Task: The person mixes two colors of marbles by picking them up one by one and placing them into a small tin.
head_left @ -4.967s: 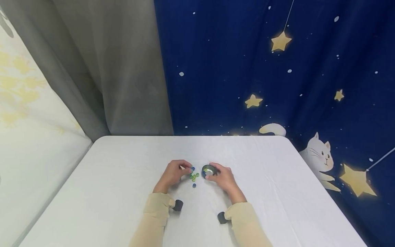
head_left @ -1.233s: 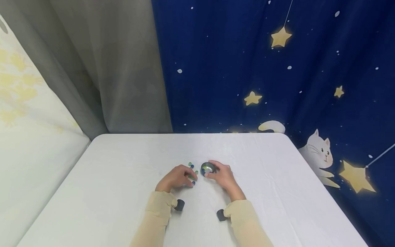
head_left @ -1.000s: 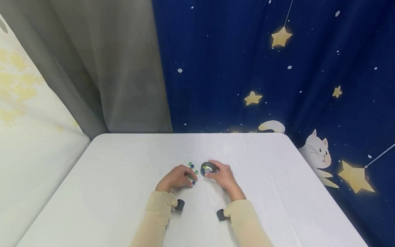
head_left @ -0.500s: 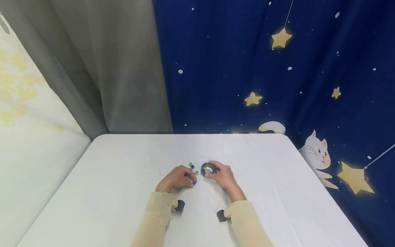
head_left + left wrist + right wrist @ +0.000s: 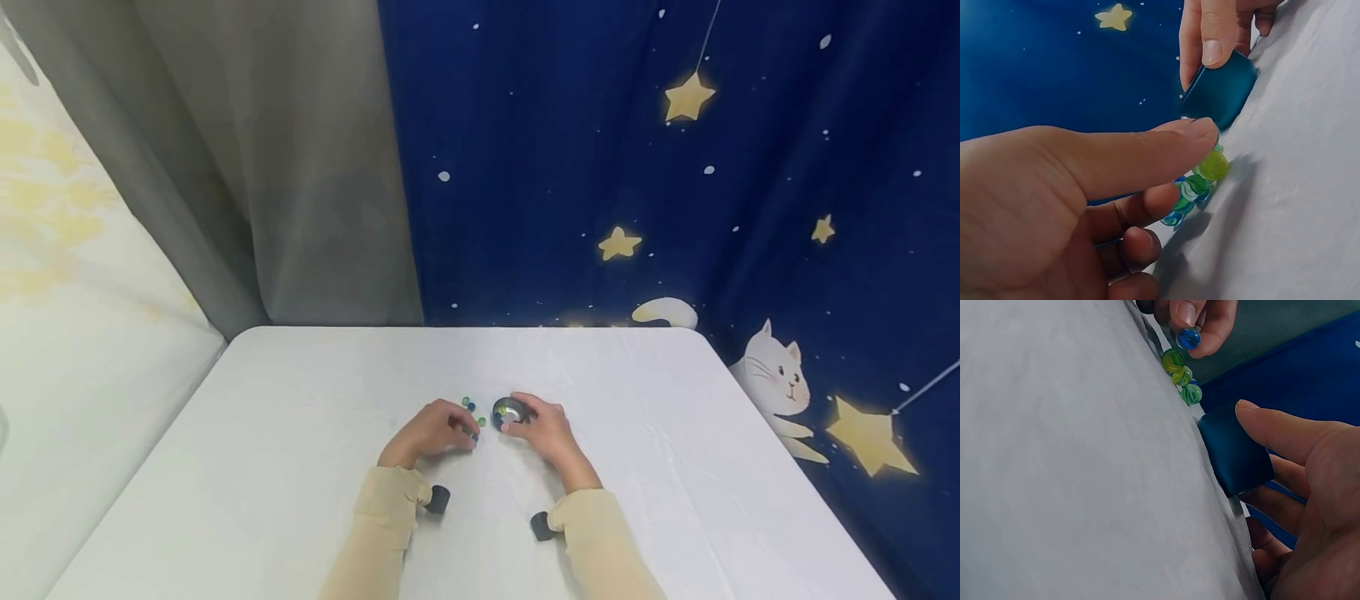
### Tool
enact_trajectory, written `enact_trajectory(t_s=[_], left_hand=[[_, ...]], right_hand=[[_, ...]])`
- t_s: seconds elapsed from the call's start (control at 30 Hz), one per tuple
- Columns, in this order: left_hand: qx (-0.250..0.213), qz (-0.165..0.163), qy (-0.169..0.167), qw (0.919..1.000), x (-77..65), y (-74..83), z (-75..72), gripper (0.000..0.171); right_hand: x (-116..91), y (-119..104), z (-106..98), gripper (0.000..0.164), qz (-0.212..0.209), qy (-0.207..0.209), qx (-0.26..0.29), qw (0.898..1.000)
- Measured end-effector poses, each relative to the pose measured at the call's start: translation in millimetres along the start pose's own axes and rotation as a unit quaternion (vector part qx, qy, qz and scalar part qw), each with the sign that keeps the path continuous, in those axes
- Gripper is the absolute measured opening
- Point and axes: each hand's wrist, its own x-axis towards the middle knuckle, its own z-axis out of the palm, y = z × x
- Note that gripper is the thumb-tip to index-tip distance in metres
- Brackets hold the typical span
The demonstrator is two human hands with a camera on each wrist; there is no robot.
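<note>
Thumb and fingertip of my left hand [image 5: 433, 431] pinch a blue glass marble [image 5: 1189, 339], seen best in the right wrist view. Loose green, yellow-green and blue marbles lie between the hands; among them are a green one [image 5: 482, 422] and a yellow-green one [image 5: 1213, 165]. My right hand [image 5: 545, 429] grips the side of a small metal cup [image 5: 1235, 450], teal-dark outside and shiny inside. The cup stands on the table with its mouth up and several marbles in it. My left fingers partly cover the loose marbles in the head view.
The white-covered table [image 5: 315, 375] reaches back to a grey curtain [image 5: 322, 167] and a blue star-patterned curtain [image 5: 540, 167]. A black wrist camera [image 5: 438, 500] sits at the left cuff, another camera [image 5: 542, 526] at the right.
My left hand has come from the far end of the marbles to the near blue marble and now pinches it, shifted slightly away from me. My right hand keeps hold of the cup.
</note>
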Motion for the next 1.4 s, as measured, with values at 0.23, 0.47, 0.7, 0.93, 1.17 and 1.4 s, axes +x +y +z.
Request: enact_trajectory(t_s=[0.23, 0.47, 0.7, 0.93, 1.17, 1.4], left_hand=[[-0.007, -0.007, 0.021, 0.9997, -3.1, -1.7, -4.7, 0.013], [-0.016, -0.001, 0.04, 0.9991, 1.4, 2.8, 0.7, 0.013], [-0.024, -0.034, 0.065, 0.997, 2.4, 7.0, 2.6, 0.012], [-0.024, -0.038, 0.082, 0.9956, 0.2, 5.6, 0.6, 0.009], [-0.023, -0.044, 0.106, 0.9931, 2.5, 3.4, 2.4, 0.009], [-0.043, -0.061, 0.113, 0.9907, 2.0, 5.7, 2.7, 0.009]], right_hand=[[-0.6, -4.3, 2.6, 0.056, -0.014, -0.001, 0.003, 1.0], [-3.8, 0.7, -4.7, 0.057, 0.005, 0.004, 0.0, 1.0], [-3.0, 4.9, -5.4, 0.057, -0.021, 0.01, 0.005, 1.0], [-0.9, 3.4, -0.6, 0.056, -0.015, 0.002, 0.012, 1.0], [-1.3, 2.8, -1.1, 0.056, -0.008, -0.001, 0.009, 1.0], [-1.4, 1.0, -1.0, 0.057, -0.008, -0.001, 0.013, 1.0]])
